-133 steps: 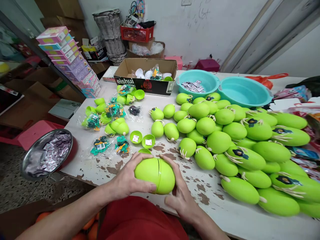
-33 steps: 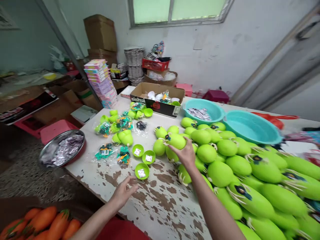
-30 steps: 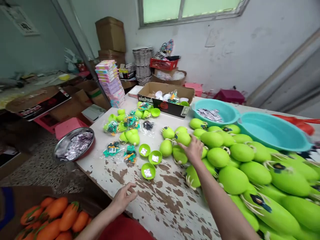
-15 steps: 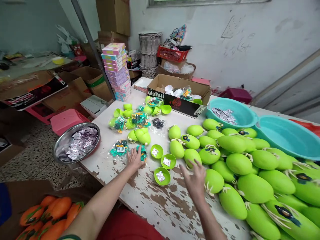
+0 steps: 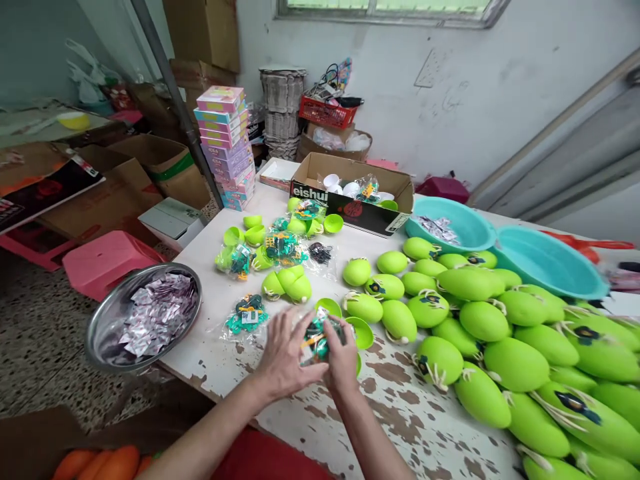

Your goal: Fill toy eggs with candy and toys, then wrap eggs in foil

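The left hand [image 5: 285,353] and right hand [image 5: 342,357] held a bag of teal pieces [image 5: 317,340] between them, beside green cups [image 5: 362,333]; green egg shapes [image 5: 516,364] crowded the worn table [image 5: 415,437] farther right

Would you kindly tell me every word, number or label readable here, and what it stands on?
"eishui": front of the open carton.
"eishui", apparently: dark box behind the stacked boxes.
Too small or blurred to read: print on the stacked boxes, packets, far-left carton and loose bag's label; wall scribbles.
Held bag: nothing legible.
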Demonstrator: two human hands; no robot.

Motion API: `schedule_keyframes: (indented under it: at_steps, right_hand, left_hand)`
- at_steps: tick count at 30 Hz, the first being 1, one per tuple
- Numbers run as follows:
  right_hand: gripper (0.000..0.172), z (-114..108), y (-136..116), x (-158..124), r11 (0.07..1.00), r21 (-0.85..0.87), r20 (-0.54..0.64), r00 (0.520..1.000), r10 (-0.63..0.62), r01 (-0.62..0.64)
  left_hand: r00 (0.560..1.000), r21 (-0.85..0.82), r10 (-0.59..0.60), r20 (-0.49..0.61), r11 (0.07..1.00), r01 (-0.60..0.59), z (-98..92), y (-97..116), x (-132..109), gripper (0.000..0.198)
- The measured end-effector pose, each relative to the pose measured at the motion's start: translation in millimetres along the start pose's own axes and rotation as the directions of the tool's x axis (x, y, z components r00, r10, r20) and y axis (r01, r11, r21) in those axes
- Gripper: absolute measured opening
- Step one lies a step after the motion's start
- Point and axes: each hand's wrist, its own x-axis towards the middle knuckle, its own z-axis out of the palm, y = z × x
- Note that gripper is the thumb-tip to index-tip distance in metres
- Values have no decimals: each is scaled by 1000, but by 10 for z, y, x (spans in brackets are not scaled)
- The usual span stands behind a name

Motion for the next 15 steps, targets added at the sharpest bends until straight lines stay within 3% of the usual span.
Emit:
schedule_keyframes:
  at_steps: [2,3,6,8,12,15]
  right_hand:
    - [39,98,-61,44,987,159,-133,990,53,-32]
    - [38,148,-75,43,978,208,-157,986,62,-28]
    - [38,282,-78,-34,973,229,-110,992,59,-32]
    - [45,328,-83,-112,964,252,-62,992,109,-90]
    - [68,257,-111,-247,889,358,153,957,246,-285]
    - [73,134,-46,-316,874,417,189,964,185,-250]
  left_hand:
    - [996,-150,-37,-84,988,24,-126,-13,33,94]
    - [990,-276,-97,-99,959,67,-163,-19,59,91]
    - [952,-652,-307,4,721,235,-183,-15,186,62]
    - [928,-746,-371,38,607,273,-153,-15,295,44]
    - [909,-711,-393,-138,678,185,-58,-81,436,21]
    - [883,-657,-417,-217,731,183,69,-100,380,16]
